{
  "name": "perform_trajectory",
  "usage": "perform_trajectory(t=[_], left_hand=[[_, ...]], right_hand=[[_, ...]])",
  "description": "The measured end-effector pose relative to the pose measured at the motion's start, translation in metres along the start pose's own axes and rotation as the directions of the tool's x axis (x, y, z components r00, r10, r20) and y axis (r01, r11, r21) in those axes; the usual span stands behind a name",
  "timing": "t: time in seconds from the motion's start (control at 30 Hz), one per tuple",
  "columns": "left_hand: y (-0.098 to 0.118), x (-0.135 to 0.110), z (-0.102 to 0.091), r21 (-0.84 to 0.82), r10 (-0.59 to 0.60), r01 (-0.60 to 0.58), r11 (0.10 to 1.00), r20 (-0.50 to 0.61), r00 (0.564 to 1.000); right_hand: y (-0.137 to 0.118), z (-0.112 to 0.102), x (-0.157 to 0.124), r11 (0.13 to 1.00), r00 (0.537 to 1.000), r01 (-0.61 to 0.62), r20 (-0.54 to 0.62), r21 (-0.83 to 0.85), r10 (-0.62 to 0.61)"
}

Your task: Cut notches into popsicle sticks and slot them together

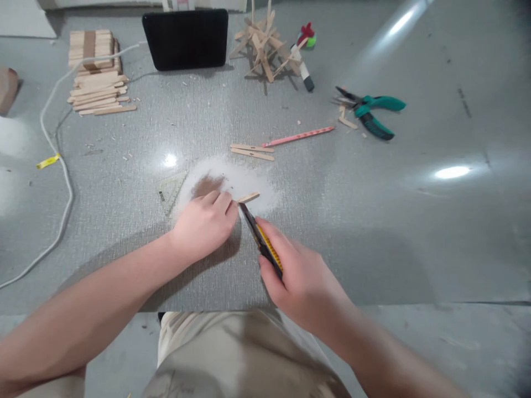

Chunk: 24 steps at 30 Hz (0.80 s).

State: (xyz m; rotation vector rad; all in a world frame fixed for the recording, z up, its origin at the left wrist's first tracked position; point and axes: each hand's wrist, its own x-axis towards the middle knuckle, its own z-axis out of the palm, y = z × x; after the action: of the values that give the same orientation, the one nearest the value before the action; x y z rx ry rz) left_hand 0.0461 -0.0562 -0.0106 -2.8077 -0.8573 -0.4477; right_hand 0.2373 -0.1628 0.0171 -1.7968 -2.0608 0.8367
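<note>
My left hand (205,224) is closed on a short wooden craft stick (249,197), pinning it to the grey mat; the stick's end pokes out to the right of my fingers. My right hand (296,271) grips a yellow-and-black utility knife (261,239), whose blade tip meets the stick just beside my left fingers. Two loose sticks (252,151) and a pink pencil (297,136) lie a little beyond my hands.
A stack of craft sticks (97,72) sits at the far left, a black tablet (186,37) stands at the back, beside it a stick structure (265,47) and a marker (305,72). Teal pliers (373,113) lie right. A white cable (62,166) runs down the left. A clear set square (171,190) lies near my left hand.
</note>
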Motion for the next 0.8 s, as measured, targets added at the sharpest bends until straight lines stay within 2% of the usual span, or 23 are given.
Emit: perform_trajectory(t=[0.17,0.4,0.5,0.63,0.8], left_hand=[[-0.005,0.000,0.004,-0.007,-0.019,0.018,1.000,-0.047,0.999],[-0.006,0.001,0.007,-0.012,-0.032,0.032,0.999,0.013,0.999],[-0.005,0.002,0.008,-0.019,-0.032,0.033,0.999,0.007,0.999],[-0.003,0.004,0.010,0.024,-0.018,0.019,1.000,-0.029,0.999],[-0.002,0.005,0.014,0.034,-0.008,0.011,0.999,-0.085,0.996]], right_hand=[[-0.005,-0.003,0.004,0.999,0.998,-0.025,0.049,-0.037,0.027],[-0.006,-0.009,0.012,0.995,0.993,-0.030,0.107,-0.099,0.040],[-0.005,-0.005,0.012,0.983,0.993,-0.010,0.112,-0.184,0.031],[-0.006,0.003,0.011,0.945,0.987,-0.025,0.140,-0.326,0.075],[-0.014,0.000,0.015,0.927,0.971,-0.050,0.198,-0.372,0.133]])
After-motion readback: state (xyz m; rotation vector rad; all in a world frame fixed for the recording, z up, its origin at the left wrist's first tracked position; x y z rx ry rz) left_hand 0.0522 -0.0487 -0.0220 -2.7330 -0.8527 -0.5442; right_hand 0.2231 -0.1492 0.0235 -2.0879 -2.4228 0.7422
